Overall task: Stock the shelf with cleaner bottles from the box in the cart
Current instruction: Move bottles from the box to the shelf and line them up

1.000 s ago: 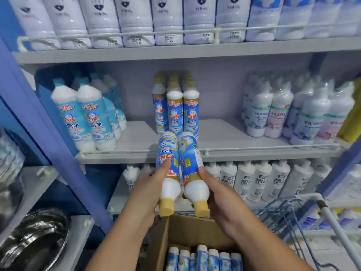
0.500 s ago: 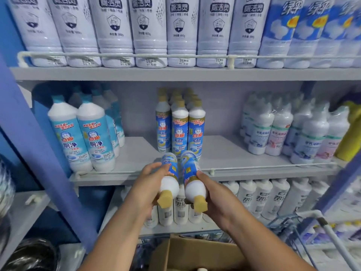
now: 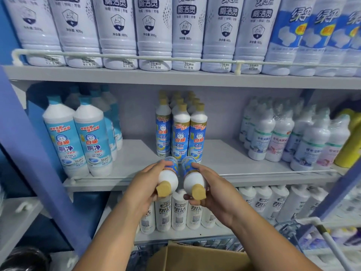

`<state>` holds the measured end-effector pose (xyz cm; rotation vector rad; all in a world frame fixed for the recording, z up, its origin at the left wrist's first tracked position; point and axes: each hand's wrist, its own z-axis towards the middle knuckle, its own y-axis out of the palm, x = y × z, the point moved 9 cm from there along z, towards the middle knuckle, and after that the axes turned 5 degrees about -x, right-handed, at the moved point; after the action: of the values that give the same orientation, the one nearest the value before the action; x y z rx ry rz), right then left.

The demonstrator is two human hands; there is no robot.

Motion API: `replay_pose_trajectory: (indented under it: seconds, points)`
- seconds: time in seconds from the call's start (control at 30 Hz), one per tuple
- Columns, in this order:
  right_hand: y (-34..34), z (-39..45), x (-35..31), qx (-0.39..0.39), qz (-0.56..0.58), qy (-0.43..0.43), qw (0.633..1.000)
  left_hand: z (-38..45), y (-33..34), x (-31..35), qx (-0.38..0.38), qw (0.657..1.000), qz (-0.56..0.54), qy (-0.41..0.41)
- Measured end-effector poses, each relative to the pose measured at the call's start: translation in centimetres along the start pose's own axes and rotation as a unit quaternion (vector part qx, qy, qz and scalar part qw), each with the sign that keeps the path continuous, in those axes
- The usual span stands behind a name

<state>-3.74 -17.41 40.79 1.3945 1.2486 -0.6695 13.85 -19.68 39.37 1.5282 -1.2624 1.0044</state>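
Gripping two cleaner bottles, one per hand, the person holds them side by side at the front edge of the middle shelf (image 3: 234, 165), bases toward the shelf and tan caps toward the camera. The left hand (image 3: 144, 189) wraps its fingers round the left bottle (image 3: 169, 178); the right hand (image 3: 212, 189) wraps round the right bottle (image 3: 192, 179). Just behind them on that shelf stands a cluster of matching tan-capped bottles (image 3: 180, 133), three in its front row, with more behind that are too blurred to count. Left of the cluster, two larger teal-capped bottles (image 3: 78, 141) front another group. The cardboard box (image 3: 195, 257) shows its open flaps at the bottom edge, beside the cart handle (image 3: 330, 243).
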Motion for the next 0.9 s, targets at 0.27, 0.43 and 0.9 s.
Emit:
replay_pose_trajectory:
  seconds: [0.27,0.43,0.9]
  points:
    - [0.8,3.0,-2.6,-0.024,0.089,0.038,0.995,2.1,0.8,3.4,-0.029,0.999,-0.035,-0.014]
    - [1.6,5.7,-6.0,-0.031,0.088,0.077,0.993,3.8,1.5,6.2,-0.041,0.998,-0.016,-0.034]
    - [3.2,8.6,-7.7,-0.111,-0.063,0.052,0.99,6.8,1.4,7.9,-0.062,0.988,0.087,0.111]
